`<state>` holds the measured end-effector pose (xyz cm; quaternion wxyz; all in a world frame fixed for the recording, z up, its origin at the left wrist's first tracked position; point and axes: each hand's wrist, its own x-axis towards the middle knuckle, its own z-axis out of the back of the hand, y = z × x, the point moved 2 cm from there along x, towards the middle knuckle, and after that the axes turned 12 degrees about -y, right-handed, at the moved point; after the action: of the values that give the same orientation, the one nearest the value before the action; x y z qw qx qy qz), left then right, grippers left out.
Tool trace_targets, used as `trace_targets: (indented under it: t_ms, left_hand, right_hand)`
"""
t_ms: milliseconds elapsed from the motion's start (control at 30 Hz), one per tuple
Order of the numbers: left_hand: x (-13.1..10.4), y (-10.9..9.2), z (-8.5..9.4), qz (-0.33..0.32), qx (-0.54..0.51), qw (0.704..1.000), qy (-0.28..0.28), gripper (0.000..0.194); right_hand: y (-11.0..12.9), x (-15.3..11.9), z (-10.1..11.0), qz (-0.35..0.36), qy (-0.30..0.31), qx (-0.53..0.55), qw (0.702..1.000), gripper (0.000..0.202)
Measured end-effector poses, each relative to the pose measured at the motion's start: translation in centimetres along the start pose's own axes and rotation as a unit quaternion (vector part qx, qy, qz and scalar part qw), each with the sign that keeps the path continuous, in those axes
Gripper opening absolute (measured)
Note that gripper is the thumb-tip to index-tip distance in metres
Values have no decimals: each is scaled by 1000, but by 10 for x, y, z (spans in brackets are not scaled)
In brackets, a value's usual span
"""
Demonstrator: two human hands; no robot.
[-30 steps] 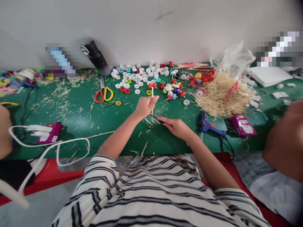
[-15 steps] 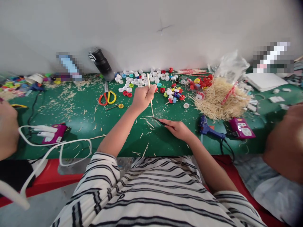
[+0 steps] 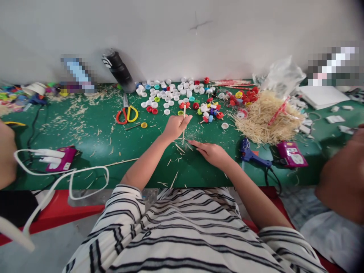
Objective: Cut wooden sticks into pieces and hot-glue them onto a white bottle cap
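Note:
My left hand (image 3: 176, 126) is closed around a thin wooden stick (image 3: 184, 112), held nearly upright with its lower end at the green tabletop. My right hand (image 3: 212, 152) is closed on a slim dark tool, probably a knife, mostly hidden under the fingers; its tip lies close to the stick's lower end. Pale wood shavings (image 3: 179, 148) are scattered beneath both hands. Beyond them lie many bottle caps (image 3: 186, 92), mostly white, and a cluster of coloured caps with sticks in them (image 3: 210, 111).
Scissors (image 3: 126, 113) and a black bottle (image 3: 121, 72) are on the left. To the right are a heap of thin wooden sticks (image 3: 267, 121), a blue glue gun (image 3: 253, 154) and a purple power socket (image 3: 292, 154). A white cable (image 3: 108, 178) loops at left. Other people's arms show at both sides.
My left hand has come down and nearer with the stick, which now stands more upright. The right hand has shifted slightly left, and less of its dark tool shows.

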<state>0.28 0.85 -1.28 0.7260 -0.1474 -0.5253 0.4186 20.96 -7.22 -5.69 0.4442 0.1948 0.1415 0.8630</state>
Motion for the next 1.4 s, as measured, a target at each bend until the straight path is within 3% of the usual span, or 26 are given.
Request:
trace_targets:
  t_ms: [233, 400, 467, 600, 800, 900, 1100, 1267, 1400]
  left_hand:
    - [1, -11, -1, -40, 5, 999, -29, 65]
    - [33, -38, 28, -45, -16, 988, -146, 63]
    - [47, -51, 40, -70, 0, 985, -155, 62]
    - [49, -56, 42, -93, 33, 989, -109, 63]
    - [18, -15, 10, -9, 44, 998, -39, 64]
    - [7, -5, 0, 15, 39, 999, -17, 65]
    - [-2, -8, -5, 20, 17, 1000, 9, 63]
    - [-5, -8, -5, 12, 18, 1000, -1, 65]
    - [-2, -22, -4, 12, -11, 1000, -8, 66]
  right_hand:
    - [-1, 4, 3, -21, 25, 20, 999, 52]
    - [3, 6, 2, -25, 67, -87, 994, 50]
    - [3, 5, 3, -17, 56, -72, 996, 51]
    - [-1, -1, 3, -16, 8, -19, 1000, 50]
    - [-4, -5, 4, 7, -21, 58, 998, 47]
    - [-4, -5, 5, 4, -18, 62, 998, 47]
    - [1, -4, 3, -20, 6, -36, 999, 47]
    - [0, -3, 3, -13, 17, -47, 999, 49]
    - [1, 2, 1, -17, 36, -63, 997, 50]
